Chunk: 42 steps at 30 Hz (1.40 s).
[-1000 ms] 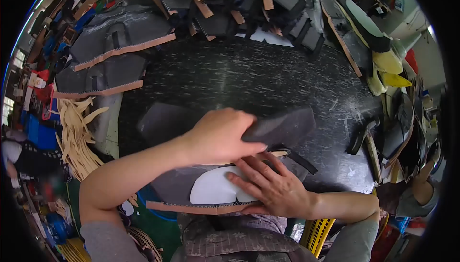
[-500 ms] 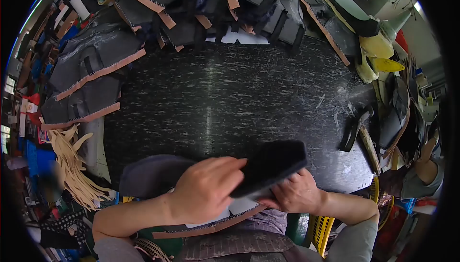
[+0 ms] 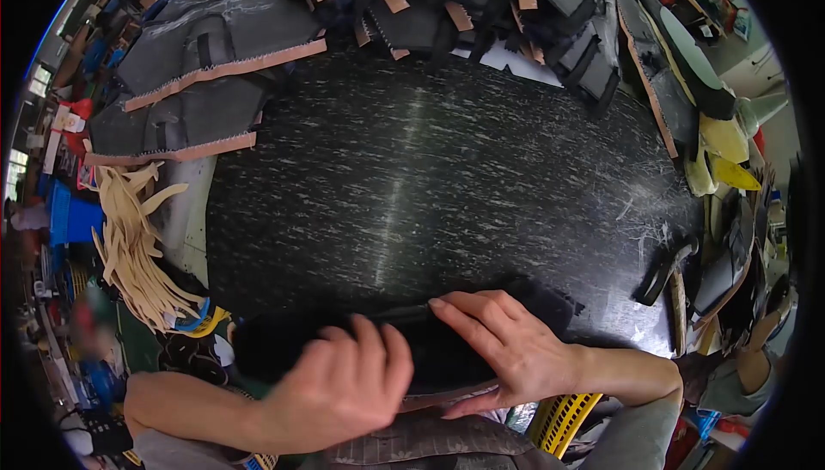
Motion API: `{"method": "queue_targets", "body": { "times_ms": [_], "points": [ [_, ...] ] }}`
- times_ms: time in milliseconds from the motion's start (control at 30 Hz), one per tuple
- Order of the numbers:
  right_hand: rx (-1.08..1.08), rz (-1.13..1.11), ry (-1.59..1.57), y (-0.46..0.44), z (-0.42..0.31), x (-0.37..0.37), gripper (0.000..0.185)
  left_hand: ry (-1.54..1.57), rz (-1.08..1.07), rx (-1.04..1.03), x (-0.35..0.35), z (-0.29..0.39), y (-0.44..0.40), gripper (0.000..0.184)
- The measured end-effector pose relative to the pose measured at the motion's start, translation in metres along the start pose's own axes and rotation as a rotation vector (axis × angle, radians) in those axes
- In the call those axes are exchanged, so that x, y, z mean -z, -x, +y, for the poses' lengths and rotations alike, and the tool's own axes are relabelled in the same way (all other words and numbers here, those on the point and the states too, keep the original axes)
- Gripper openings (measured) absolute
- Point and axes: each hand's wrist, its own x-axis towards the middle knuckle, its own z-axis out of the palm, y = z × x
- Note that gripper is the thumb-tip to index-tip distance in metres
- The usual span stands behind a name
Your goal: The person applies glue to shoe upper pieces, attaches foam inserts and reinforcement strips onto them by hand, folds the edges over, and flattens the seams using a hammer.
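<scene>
A dark, soft-looking piece (image 3: 438,354) lies at the near edge of the black speckled table (image 3: 464,186), its fuzzy black side up. A strip of its brown edging shows below. My right hand (image 3: 520,350) grips the right part of the piece, fingers on top and thumb at the near edge. Over its left part is my left hand (image 3: 348,375), blurred, with curled fingers; whether they hold anything is hidden. The white part seen earlier is out of sight.
Grey pieces with brown stitched edging (image 3: 219,40) lie along the far and left sides. Tan strips (image 3: 142,247) hang at the left. A hammer (image 3: 679,298) lies at the right, near yellow objects (image 3: 730,148). Another person's arm (image 3: 769,324) shows at far right.
The dark piece has been turned over and laid flat, covering the white part. My right hand has shifted onto its top, and my left hand has moved down and left. The view has shifted.
</scene>
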Motion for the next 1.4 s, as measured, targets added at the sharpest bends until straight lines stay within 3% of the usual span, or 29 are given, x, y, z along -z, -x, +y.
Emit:
{"method": "queue_targets", "body": {
  "times_ms": [33,67,133,233,300,400,467,600,667,700,800,900,933,1067,1133,1167,1233,1300,1367,1400],
  "points": [
    [-0.035,-0.065,0.081,0.000,-0.002,0.001,0.090,0.100,-0.054,0.203,0.007,-0.010,0.010,0.029],
    [-0.070,-0.125,0.167,0.000,-0.002,0.001,0.086,0.096,-0.063,0.203,0.002,-0.016,0.015,0.029],
    [-0.049,-0.096,0.133,0.002,0.003,-0.002,0.081,0.304,0.177,0.214,-0.017,-0.022,0.021,0.030],
    [-0.044,-0.065,0.012,0.000,0.004,0.004,0.070,0.418,0.260,0.282,-0.040,-0.009,0.018,0.029],
    [-0.060,-0.051,-0.085,0.000,0.003,0.004,0.065,0.437,0.348,0.282,-0.046,-0.011,0.017,0.027],
    [-0.008,-0.124,0.113,0.000,0.004,0.000,0.055,0.481,0.349,0.160,-0.059,-0.010,0.016,0.022],
    [0.117,-0.130,0.460,0.000,0.003,-0.006,0.043,0.360,0.374,0.022,-0.071,-0.008,0.021,0.021],
    [0.173,-0.161,0.602,-0.014,-0.009,-0.011,0.041,0.321,0.339,-0.108,-0.067,-0.019,0.025,0.023],
    [0.088,-0.199,0.434,-0.033,-0.026,-0.024,0.044,0.142,0.237,-0.106,-0.059,-0.009,0.028,0.027],
    [0.071,-0.205,0.417,-0.035,-0.026,-0.028,0.049,0.199,0.254,-0.085,-0.064,-0.010,0.032,0.032],
    [0.010,-0.228,0.305,-0.034,-0.025,-0.021,0.056,0.771,0.231,0.273,-0.054,-0.023,0.056,0.041],
    [-0.103,-0.250,0.401,-0.046,-0.038,-0.028,0.062,0.774,0.316,0.352,-0.056,-0.014,0.059,0.044],
    [-0.103,-0.250,0.404,-0.045,-0.035,-0.030,0.062,0.639,0.391,0.326,-0.063,-0.011,0.056,0.041],
    [-0.015,-0.176,0.244,-0.039,-0.022,-0.027,0.061,0.648,0.488,0.418,-0.087,0.001,0.052,0.033],
    [-0.015,-0.167,0.116,-0.040,-0.021,-0.028,0.059,0.774,0.332,0.362,-0.088,-0.002,0.048,0.026],
    [0.017,-0.167,0.264,-0.040,-0.022,-0.033,0.057,0.775,0.329,0.362,-0.087,-0.007,0.047,0.026],
    [0.053,-0.171,0.401,-0.041,-0.023,-0.038,0.055,0.529,0.388,0.155,-0.084,-0.015,0.051,0.022],
    [0.051,-0.174,0.458,-0.042,-0.025,-0.039,0.052,0.393,0.429,0.094,-0.084,-0.015,0.054,0.024],
    [0.072,-0.173,0.445,-0.042,-0.023,-0.037,0.051,0.317,0.291,-0.031,-0.078,-0.016,0.062,0.021],
    [0.090,-0.171,0.437,-0.039,-0.022,-0.035,0.050,0.354,0.194,0.000,-0.077,-0.013,0.072,0.033]
  ]
}}
